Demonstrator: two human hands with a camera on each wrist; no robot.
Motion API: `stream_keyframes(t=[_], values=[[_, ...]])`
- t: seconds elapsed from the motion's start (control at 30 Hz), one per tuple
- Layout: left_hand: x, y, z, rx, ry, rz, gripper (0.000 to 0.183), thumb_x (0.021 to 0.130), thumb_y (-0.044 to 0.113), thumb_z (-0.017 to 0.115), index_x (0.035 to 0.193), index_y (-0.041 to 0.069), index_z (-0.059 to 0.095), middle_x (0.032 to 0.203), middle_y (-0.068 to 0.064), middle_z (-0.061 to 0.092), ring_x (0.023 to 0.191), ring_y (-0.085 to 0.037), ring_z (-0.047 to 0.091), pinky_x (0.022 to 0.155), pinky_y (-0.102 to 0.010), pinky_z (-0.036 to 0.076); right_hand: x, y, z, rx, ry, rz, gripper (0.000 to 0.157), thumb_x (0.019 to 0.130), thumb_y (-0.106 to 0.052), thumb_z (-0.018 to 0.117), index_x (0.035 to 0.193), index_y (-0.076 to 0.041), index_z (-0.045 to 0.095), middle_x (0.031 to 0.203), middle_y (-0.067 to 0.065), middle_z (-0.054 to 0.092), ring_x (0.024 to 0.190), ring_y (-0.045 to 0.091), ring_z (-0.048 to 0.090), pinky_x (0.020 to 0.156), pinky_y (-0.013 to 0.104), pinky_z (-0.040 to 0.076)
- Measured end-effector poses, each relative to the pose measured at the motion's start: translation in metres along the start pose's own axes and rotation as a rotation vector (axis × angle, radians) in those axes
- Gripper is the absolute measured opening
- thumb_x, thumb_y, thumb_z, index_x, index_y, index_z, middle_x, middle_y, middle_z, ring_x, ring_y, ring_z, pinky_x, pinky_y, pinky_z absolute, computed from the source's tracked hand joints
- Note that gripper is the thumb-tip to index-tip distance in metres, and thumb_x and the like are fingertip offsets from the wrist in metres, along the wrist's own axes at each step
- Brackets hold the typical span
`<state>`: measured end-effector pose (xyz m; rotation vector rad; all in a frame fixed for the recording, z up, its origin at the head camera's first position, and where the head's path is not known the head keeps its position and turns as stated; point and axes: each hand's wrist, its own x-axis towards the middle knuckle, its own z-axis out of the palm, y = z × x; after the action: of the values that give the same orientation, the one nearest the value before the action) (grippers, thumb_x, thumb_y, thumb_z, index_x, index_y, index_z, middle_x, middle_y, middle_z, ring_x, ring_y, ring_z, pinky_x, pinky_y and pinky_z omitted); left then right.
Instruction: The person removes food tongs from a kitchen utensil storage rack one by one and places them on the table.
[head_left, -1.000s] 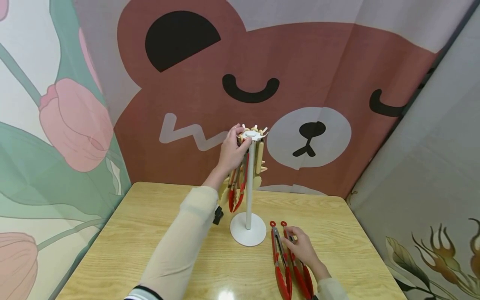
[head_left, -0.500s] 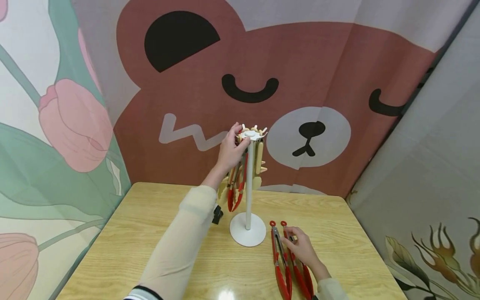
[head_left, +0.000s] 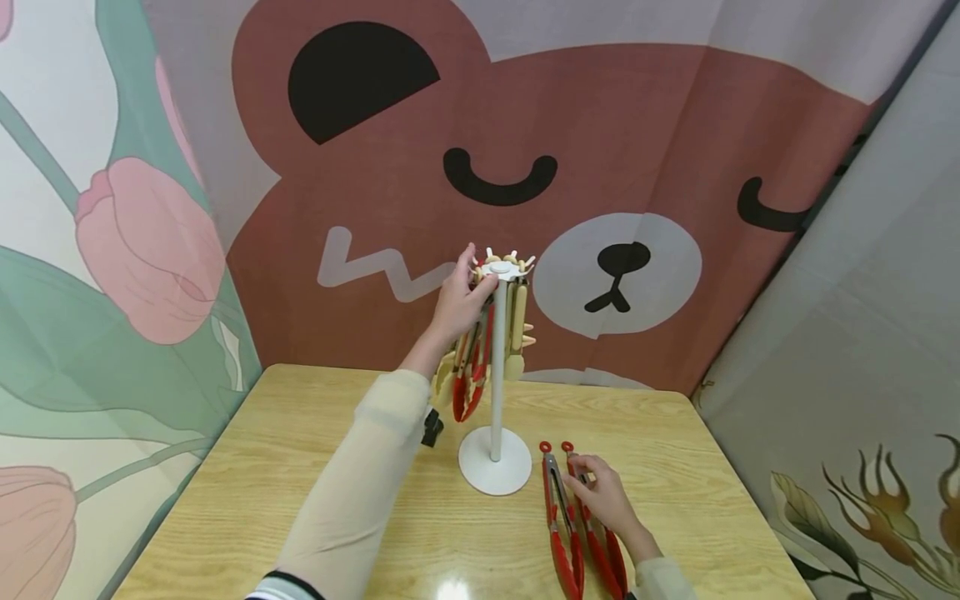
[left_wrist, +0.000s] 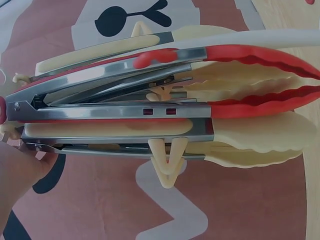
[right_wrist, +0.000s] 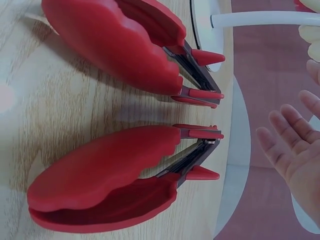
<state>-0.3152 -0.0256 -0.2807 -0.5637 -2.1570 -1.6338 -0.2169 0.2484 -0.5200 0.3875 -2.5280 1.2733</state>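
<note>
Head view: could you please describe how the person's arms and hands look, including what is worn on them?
The left sleeve is long, cream and loose, with black and white stripes at the picture's bottom edge. A small black object shows beside its cuff. The right sleeve is also cream. The left hand and right hand wear no gloves.

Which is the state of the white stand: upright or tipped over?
The white stand is upright: in the head view its base sits flat on the table and its pole rises straight up from it.
</note>
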Motion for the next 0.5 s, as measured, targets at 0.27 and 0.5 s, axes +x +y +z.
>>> stream_keyframes(t=[0.27, 0.5], values=[[-0.0013, -0.0027, -0.0004, -0.011, -0.022, 0.009, 0.065, 0.092, 0.022, 0.046, 0.142, 0.003, 0.01, 0.127, -0.016, 0.043, 0.07, -0.021, 0.04, 0.062, -0.028, 0.033, -0.0024, -0.0003, -0.0009, 0.006, -0.013, 0.021, 0.022, 0.077, -0.003, 0.068, 0.097, 0.002, 0.062, 0.091, 0.008, 0.058, 0.08, 0.018, 0.054, 0.058, 0.027, 0.048], [-0.0021, -0.0033, -0.0015, -0.019, 0.001, 0.018, 0.061, 0.091, 0.023, 0.05, 0.14, 0.001, 0.021, 0.075, -0.006, 0.041, 0.066, -0.015, 0.037, 0.058, -0.025, 0.031, -0.0034, 0.0049, -0.0013, -0.011, -0.018, 0.021, 0.024, 0.077, -0.007, 0.068, 0.099, 0.003, 0.061, 0.092, 0.013, 0.058, 0.082, 0.021, 0.055, 0.06, 0.027, 0.047]])
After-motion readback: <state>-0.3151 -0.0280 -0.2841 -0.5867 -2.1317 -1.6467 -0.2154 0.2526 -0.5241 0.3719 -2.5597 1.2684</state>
